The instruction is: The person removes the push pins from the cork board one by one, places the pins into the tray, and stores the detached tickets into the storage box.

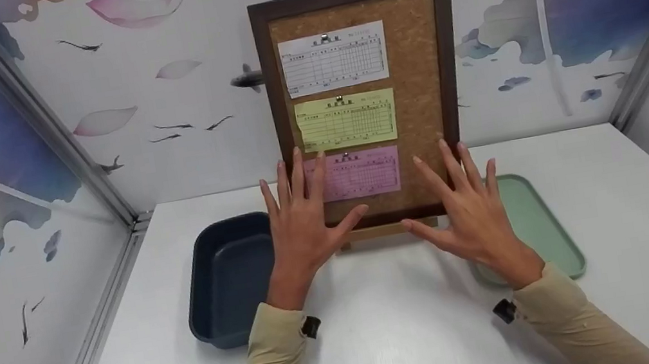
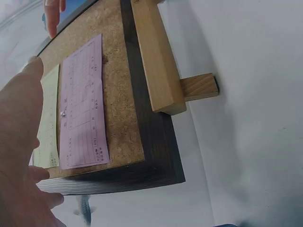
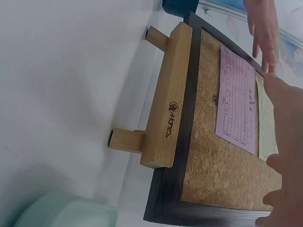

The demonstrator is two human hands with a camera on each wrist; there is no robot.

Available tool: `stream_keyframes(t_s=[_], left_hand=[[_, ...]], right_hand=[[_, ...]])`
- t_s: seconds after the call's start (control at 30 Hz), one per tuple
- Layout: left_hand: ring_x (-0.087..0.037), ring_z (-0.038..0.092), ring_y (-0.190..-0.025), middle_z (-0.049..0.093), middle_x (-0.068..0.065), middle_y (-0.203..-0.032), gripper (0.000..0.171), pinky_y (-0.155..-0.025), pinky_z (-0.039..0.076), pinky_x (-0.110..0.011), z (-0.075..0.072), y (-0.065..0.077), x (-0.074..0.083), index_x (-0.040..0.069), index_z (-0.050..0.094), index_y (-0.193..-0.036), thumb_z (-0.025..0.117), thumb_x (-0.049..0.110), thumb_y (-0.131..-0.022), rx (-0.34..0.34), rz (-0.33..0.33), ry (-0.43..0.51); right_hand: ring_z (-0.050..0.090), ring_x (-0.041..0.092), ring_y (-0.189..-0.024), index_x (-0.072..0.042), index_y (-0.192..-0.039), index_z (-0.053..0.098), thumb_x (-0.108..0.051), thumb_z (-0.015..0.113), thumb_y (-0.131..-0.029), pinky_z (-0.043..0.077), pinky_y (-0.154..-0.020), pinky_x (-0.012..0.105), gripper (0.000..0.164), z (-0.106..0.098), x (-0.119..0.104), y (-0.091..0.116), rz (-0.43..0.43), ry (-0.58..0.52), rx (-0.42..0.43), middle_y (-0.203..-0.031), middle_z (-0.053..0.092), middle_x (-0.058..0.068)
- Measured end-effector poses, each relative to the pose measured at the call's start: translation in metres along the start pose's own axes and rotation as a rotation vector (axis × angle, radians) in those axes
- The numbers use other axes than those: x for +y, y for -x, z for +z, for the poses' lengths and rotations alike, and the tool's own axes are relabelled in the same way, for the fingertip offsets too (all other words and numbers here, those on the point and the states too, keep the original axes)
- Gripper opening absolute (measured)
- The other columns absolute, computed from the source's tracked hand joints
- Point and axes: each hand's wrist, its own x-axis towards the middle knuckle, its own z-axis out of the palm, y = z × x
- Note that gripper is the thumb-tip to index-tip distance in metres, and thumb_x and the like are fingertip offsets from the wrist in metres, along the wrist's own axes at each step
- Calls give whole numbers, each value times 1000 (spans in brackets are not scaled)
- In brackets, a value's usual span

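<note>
A cork board (image 1: 416,63) in a dark brown frame stands upright on a wooden easel (image 3: 165,104). Pinned down its left side are a white slip (image 1: 336,69), a yellow slip (image 1: 349,129) and a pink slip (image 1: 373,177), each with a small metal pin at its top. My left hand (image 1: 302,228), fingers spread, is before the board's lower left, overlapping the pink slip's left edge in the head view. Likewise spread, my right hand (image 1: 473,217) is before the lower right corner. Neither holds anything; whether fingertips touch the frame I cannot tell.
A dark blue bin (image 1: 229,281) stands on the white table (image 1: 389,341) to the left, partly behind the left hand. On the right lies a light green tray (image 1: 543,225), partly covered by the right hand. Printed wall panels (image 1: 184,158) enclose the back and sides.
</note>
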Motion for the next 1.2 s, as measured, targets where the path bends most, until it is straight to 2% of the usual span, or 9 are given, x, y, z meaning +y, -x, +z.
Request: stream_keyframes(t_s=[0.13, 0.3, 0.5, 0.73, 0.93, 1.1, 1.2], left_hand=[[-43, 22, -167, 21, -14, -182, 105, -130, 14, -74, -7, -4, 1, 22, 28, -173, 59, 83, -93, 64, -5, 29], [-42, 36, -161, 37, -16, -174, 90, -130, 26, -66, -16, -10, 4, 15, 38, -168, 67, 66, -100, 155, 5, 85], [-34, 50, -152, 51, -17, -163, 70, -125, 42, -52, -30, -14, 6, 9, 50, -158, 69, 49, -105, 235, 25, 184], [-29, 58, -144, 56, -14, -159, 57, -119, 50, -49, -43, -21, -2, 6, 59, -149, 68, 42, -107, 289, -6, 254], [-29, 63, -138, 59, -14, -154, 52, -113, 54, -47, -51, -37, -14, 6, 62, -144, 62, 44, -109, 294, -29, 221], [-28, 64, -137, 59, -13, -152, 49, -112, 55, -45, -55, -51, -22, 6, 63, -144, 63, 41, -109, 250, -53, 235], [-26, 63, -138, 58, -12, -153, 49, -113, 55, -44, -57, -59, -24, 7, 62, -145, 63, 40, -109, 214, -72, 253]], right_hand=[[12, 39, -170, -35, -171, 31, -70, 75, -90, 8, -129, 76, 99, -2, 0, -2, -33, -34, 65, -183, 16, 9], [27, 33, -167, -27, -168, 41, -53, 75, -96, 20, -131, 67, 84, -5, -1, -2, -63, -94, 148, -180, 30, 7], [48, 31, -154, -18, -159, 54, -35, 75, -98, 39, -121, 62, 67, -7, -7, -1, -97, -183, 227, -168, 50, 6], [62, 30, -137, -14, -147, 64, -23, 77, -96, 50, -113, 56, 54, -15, -14, -11, -146, -215, 286, -150, 65, 7], [67, 31, -128, -10, -139, 70, -16, 78, -96, 54, -108, 54, 44, -27, -18, -30, -179, -226, 335, -138, 72, 9], [68, 29, -122, -10, -133, 72, -17, 74, -100, 57, -102, 50, 34, -36, -20, -47, -198, -208, 336, -129, 74, 10], [69, 30, -120, -8, -129, 73, -13, 76, -99, 58, -99, 50, 31, -39, -20, -57, -205, -202, 345, -126, 74, 11]])
